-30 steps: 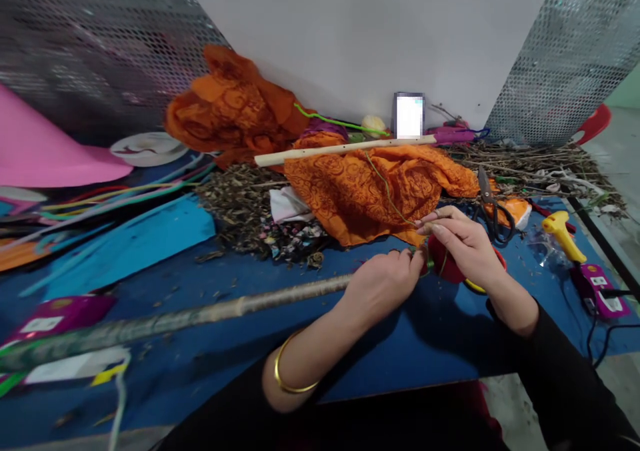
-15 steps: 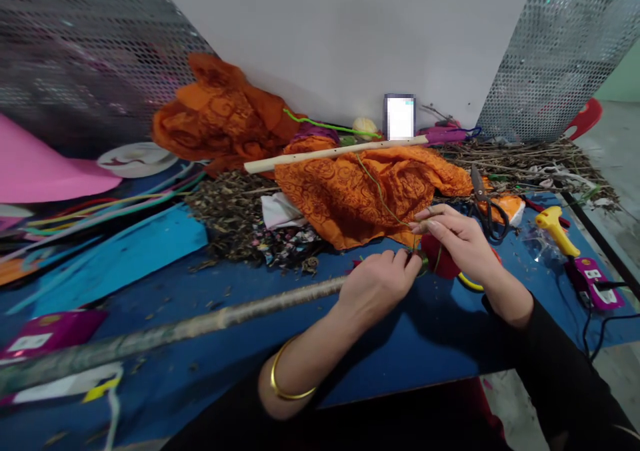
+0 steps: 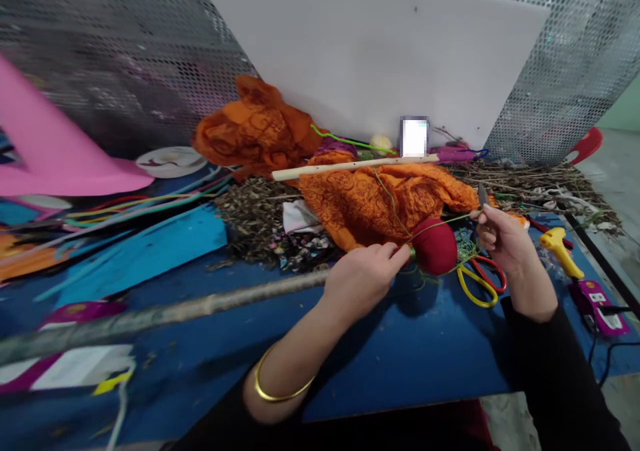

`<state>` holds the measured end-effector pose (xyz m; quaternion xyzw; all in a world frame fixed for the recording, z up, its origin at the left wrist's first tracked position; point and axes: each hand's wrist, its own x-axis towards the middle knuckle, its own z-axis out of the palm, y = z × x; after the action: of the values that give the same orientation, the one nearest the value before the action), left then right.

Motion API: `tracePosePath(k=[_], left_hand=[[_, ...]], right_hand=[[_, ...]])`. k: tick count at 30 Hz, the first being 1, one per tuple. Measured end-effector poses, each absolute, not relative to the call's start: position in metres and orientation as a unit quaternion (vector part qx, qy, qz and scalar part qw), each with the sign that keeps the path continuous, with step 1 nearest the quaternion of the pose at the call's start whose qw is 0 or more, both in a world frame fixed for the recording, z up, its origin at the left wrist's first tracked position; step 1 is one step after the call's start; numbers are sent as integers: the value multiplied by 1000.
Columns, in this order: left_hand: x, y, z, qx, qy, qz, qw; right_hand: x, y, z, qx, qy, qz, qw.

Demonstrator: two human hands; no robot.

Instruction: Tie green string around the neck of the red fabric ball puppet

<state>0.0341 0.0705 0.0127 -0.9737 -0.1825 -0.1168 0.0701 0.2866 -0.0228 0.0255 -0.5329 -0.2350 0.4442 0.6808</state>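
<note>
My left hand (image 3: 365, 274) is closed around a long wrapped stick (image 3: 225, 299) close to its far end. Just past my fingers, a round red ball (image 3: 436, 246) sits at that end. Out to the right, my right hand (image 3: 503, 237) pinches a thin green string (image 3: 450, 221). The string runs fairly straight from the stick's end, across the top of the ball, to my fingertips. Behind my right hand a dark scissors blade (image 3: 483, 195) shows; its handles are hidden. Scissors with red and yellow handles (image 3: 477, 289) lie right of the ball, by tangled green thread (image 3: 465, 245).
Orange patterned cloth (image 3: 370, 201) is heaped at the back beneath a pale wooden stick (image 3: 350, 166). A lit phone (image 3: 415, 136) leans on the white board. A yellow glue gun (image 3: 563, 251) stands at right; dried plant bits (image 3: 255, 214) and blue sheets (image 3: 150, 251) lie left.
My right hand has moved right, away from the ball, drawing the green string out. My left hand still grips the stick. The view has shifted, so things appear lower and further right.
</note>
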Motion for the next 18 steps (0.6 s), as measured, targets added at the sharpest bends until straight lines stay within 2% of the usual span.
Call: tracePosePath(k=[3,7,9,14,18], left_hand=[[30,72,19,-976,-164,-118,-78],[24,71,30,-938,-164,-173,-252],[21,72,35,-914,-182,-201,-302],[18,84,52,-867,-260,-251,-344],[14,95,75,-879,-301,-272,-250]], right_hand=[[288,-14,9,-637,-284,339,631],[290,-7,-10,-780,-415,191,427],[290,-7,-13,-789,-456,178,371],[290,-11,-11,-792,-519,178,268],[297,-13,-8,-805,-534,156,205]])
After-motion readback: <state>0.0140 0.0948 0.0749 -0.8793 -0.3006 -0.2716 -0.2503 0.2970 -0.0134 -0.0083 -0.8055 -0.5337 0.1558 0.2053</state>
